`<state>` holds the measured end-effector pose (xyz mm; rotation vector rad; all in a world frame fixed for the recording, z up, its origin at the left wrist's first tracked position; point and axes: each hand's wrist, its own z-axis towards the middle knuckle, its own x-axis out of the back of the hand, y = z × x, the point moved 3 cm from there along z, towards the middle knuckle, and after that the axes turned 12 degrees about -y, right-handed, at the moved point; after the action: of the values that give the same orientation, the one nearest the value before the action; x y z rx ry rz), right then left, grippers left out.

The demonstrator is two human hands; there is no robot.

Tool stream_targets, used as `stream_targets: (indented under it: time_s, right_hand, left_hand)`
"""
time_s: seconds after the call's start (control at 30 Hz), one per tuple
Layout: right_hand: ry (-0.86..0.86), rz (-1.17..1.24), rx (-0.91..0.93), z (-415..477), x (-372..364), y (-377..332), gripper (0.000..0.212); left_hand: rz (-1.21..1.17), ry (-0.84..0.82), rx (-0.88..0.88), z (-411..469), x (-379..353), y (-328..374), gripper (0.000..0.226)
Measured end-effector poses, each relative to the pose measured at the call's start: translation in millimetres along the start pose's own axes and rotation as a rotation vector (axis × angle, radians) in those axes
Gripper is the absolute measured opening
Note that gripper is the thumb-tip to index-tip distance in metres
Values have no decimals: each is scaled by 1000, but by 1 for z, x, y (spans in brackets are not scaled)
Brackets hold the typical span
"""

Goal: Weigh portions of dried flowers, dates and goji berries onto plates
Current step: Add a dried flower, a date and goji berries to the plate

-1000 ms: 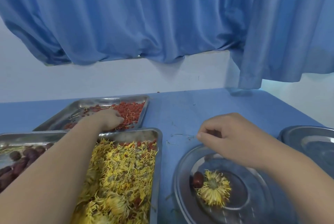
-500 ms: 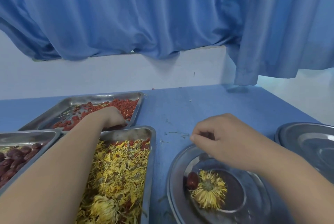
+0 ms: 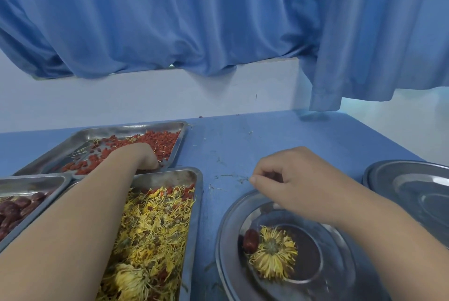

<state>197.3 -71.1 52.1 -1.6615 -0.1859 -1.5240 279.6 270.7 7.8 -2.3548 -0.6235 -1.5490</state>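
My left hand (image 3: 142,157) reaches over the dried-flower tray (image 3: 198,203) into the goji berry tray (image 3: 114,132), knuckles up, fingers curled down into the red goji berries (image 3: 162,142); its fingertips are hidden. My right hand (image 3: 289,186) hovers over the far rim of a round steel plate (image 3: 227,240), fingers curled and thumb against forefinger around something small and dark red. On that plate lie one yellow dried flower (image 3: 273,258) and one dark red date (image 3: 251,240) touching it.
A tray of dates (image 3: 36,179) sits at the left edge. A second steel plate (image 3: 413,179) stands at the right. Flower crumbs litter the blue table (image 3: 230,150). A wall and blue curtain (image 3: 218,21) close the far side.
My left hand has slid slightly toward the near edge of the goji tray, still curled in the berries. My right hand stays over the plate's far rim.
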Motion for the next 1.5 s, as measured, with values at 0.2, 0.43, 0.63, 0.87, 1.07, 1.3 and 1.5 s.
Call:
stream_targets:
  time_s: [0.2, 0.43, 0.63, 0.87, 1.07, 1.3, 1.5]
  right_hand:
    - [3, -3, -9, 0, 0, 1, 27]
    - [12, 6, -12, 0, 2, 3, 30]
    - [13, -24, -11, 2, 0, 7, 30]
    - [23, -42, 4, 3, -2, 8, 28]
    - [10, -51, -3, 4, -4, 9, 29]
    - [27, -46, 2, 3, -2, 12, 29]
    - [34, -45, -1, 3, 0, 14, 28]
  left_hand:
    - [-127, -30, -113, -4, 3, 11, 30]
    - [-3, 15, 17, 5, 0, 2, 45]
    - [-18, 2, -28, 8, -2, -6, 43]
    - [-192, -50, -201, 10, -4, -5, 23]
    - [-272, -113, -274, 7, 1, 1, 25]
    - [-131, -51, -191, 9, 3, 3, 13]
    - [0, -13, -145, 5, 3, 8, 23]
